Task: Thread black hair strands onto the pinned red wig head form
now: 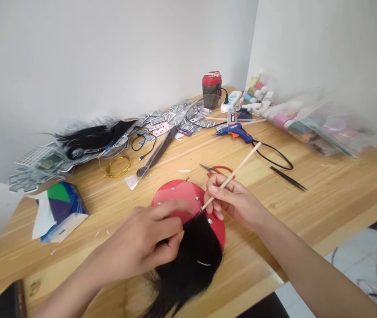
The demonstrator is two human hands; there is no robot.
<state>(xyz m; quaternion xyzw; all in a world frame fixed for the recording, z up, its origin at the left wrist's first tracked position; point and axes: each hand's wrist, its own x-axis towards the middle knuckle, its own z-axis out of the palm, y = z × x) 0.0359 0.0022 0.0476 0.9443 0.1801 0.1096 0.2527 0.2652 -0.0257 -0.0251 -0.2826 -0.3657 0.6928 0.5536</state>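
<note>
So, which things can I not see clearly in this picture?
Head view only:
Where the black hair joins the red dome: covered by the left hand.
Tip of the wooden stick in the right hand: too small to tell if it touches.
Hair's lower end: cut off by the bottom edge.
Print on the small cards: too small.

The table (324,194) bore a red disc (175,194) near the middle, scissors (219,169) and tweezers (289,179) beyond it rightward, a glue gun (236,130) farther, and a wire coil (115,165) left.
</note>
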